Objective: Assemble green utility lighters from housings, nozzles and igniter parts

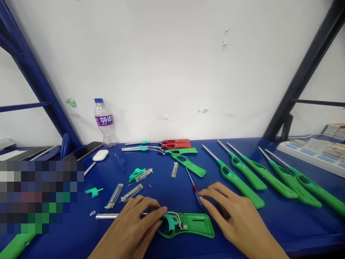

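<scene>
My left hand [134, 226] bends its fingers over an opened green utility lighter [199, 225] and holds it against the blue table. The lighter's metal tube [106, 216] sticks out to the left, and its teal trigger [170, 221] and white wires show in the half shell. Part of the body is hidden under my fingers. At the right, my right hand [237, 216] brings thumb and index fingertips together at the handle of a small screwdriver [197, 195], whose shaft points away from me. Clear fuel tanks [115, 196] and teal triggers [93, 192] lie beyond my left hand.
Several assembled green lighters [242, 185] lie in a row at the right. Red shells [176, 144] and a loose green shell [190, 166] are at the back. A plastic bottle [104, 120], a white case [100, 155] and a phone [87, 150] stand or lie back left. A power strip [312, 156] is far right.
</scene>
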Tool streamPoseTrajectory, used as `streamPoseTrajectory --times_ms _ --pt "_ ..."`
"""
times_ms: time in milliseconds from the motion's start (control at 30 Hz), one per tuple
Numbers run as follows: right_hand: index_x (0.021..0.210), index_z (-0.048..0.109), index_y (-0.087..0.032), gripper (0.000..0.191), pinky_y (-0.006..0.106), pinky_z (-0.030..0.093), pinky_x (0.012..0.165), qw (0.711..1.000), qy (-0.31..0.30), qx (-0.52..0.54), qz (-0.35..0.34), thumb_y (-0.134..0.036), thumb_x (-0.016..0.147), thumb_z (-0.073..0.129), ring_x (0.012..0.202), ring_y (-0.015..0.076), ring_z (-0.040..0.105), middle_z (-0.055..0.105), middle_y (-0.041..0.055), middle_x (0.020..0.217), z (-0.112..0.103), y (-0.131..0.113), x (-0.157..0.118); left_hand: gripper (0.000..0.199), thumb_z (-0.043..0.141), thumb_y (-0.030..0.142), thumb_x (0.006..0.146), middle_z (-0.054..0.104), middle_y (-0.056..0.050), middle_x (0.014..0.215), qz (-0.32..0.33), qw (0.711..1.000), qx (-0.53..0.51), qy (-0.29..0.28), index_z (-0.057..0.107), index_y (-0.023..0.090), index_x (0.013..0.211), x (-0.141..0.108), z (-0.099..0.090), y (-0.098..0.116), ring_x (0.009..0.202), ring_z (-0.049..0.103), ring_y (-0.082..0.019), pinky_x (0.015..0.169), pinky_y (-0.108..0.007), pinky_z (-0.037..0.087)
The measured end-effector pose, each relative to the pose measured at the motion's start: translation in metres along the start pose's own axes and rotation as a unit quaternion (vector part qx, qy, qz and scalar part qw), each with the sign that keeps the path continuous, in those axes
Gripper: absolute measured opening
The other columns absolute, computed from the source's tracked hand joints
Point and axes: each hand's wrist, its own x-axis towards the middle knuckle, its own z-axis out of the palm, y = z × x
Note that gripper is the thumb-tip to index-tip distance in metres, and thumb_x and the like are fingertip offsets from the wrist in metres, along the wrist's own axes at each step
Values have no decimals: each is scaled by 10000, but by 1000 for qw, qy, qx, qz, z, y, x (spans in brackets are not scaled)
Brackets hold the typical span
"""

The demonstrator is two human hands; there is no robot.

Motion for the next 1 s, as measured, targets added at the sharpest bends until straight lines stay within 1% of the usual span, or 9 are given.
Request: streamPoseTrajectory --times_ms 100,200,333,467,567,667,767,900,1000 --pt "1278 746 -330 314 264 616 730 999 -24 -14 -23 -380 1177 453 803 148 794 742 25 1192 -3 -2 2 357 536 150 1107 753 -15 1195 8 999 -33 -13 699 329 1370 2 6 3 1022 750 -203 917 -323 650" --pt "1230 769 -315 342 265 621 727 999 -23 -19 -30 -378 1179 437 774 148 791 746 33 1166 -4 -2 2 326 530 125 1105 732 -25 1195 4 998 -58 2 703 310 1311 2 12 3 1025 738 -201 925 -326 640" --pt "1145 770 -306 280 263 607 703 999 28 -7 -45 -333 1163 492 783 146 790 762 19 1096 -7 -8 4 311 515 112 1120 712 -41 1176 3 997 -76 15 681 292 1313 1 15 3 1013 721 -191 925 -315 621" --pt "1128 772 -301 155 322 622 845 992 84 -7 -93 -353 1107 627 945 201 791 801 18 1059 -8 -25 8 353 488 95 1129 713 -51 1146 26 998 -65 9 661 291 1367 1 15 1 955 695 -191 850 -311 612" --pt "1195 771 -316 222 333 612 878 987 63 -9 -144 -472 1038 754 987 212 787 826 -9 1120 -1 -39 11 328 479 96 1132 713 -58 1124 31 997 -63 12 665 270 1339 4 16 1 932 685 -192 826 -310 611" --pt "1256 756 -291 274 363 577 995 982 34 -14 -184 -485 1066 726 999 199 787 834 -25 1142 11 -44 11 342 474 101 1139 720 -52 1104 32 997 -72 24 662 277 1363 5 17 3 922 689 -185 816 -299 614" --pt "1300 742 -282 272 382 542 1066 983 21 -6 -183 -458 1106 670 1034 199 780 833 -27 1132 20 -43 7 365 493 126 1137 740 -40 1112 20 997 -69 30 665 310 1401 2 17 3 973 726 -184 865 -293 632" --pt "1318 742 -292 278 366 548 1070 984 16 9 -176 -455 1101 678 1037 187 781 838 -31 1149 22 -39 5 382 598 305 1118 779 -19 1265 -25 998 -16 46 649 387 1488 -4 7 -8 1131 786 -218 981 -310 661" --pt "1295 759 -312 263 346 577 1038 986 15 21 -162 -441 1066 738 1014 177 792 844 -47 1158 19 -36 6 339 641 358 1086 816 15 1213 -52 998 -8 39 731 421 1406 -3 -8 -19 1071 822 -217 930 -277 675"
